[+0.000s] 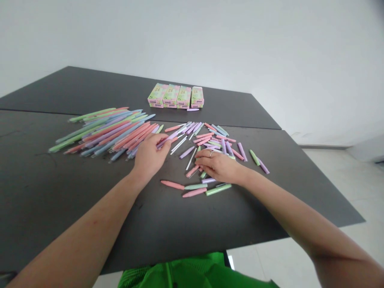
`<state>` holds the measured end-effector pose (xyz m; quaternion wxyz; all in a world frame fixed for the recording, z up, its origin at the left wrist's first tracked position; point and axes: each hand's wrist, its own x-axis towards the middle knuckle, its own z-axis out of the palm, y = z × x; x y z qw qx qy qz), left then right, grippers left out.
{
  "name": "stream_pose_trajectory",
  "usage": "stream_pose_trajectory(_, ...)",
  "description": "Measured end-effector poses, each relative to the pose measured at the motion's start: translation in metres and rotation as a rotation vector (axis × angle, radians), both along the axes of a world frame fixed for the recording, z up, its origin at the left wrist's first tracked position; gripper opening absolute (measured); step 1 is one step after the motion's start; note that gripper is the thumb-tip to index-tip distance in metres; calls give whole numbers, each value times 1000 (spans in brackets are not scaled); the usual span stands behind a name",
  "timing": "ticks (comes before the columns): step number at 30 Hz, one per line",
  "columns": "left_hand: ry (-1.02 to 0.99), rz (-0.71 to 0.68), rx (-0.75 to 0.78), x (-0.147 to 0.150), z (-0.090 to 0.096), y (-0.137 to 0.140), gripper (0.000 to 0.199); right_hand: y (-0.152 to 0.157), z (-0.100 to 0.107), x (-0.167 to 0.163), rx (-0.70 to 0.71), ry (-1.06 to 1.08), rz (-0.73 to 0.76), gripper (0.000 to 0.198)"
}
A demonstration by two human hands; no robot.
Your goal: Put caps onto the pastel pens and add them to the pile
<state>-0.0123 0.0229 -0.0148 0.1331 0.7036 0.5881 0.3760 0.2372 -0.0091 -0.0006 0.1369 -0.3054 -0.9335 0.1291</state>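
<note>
Purple pen (172, 136) snug in left grip (151, 154), right grip (216, 165) (hold unclear) over pen parts (192, 171)

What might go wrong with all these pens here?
The left hand is close beside the heap of long, slender pastel plastic pens, so a sideways nudge could spread it. The right hand is among short pastel plastic pen pieces and might knock some rolling. The thin white plastic rods lie loose nearby and could get mixed in.
</note>
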Motion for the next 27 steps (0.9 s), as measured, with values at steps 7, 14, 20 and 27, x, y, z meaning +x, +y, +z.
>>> stream_pose_trajectory(7,4,-41,-31,3,2,-4,29,0,4,8,9,1,-41,29)
stream_pose_trajectory(14,-4,-53,-27,3,-1,-2,28,18,1,7,57,0,-188,39)
stream_pose_trajectory(20,18,-73,-35,5,-3,-4,29,20,-9,-3,94,-67,-73,33)
stream_pose_trajectory(27,177,-111,-139,12,-2,-14,26,39,15,-6,139,214,-343,33)
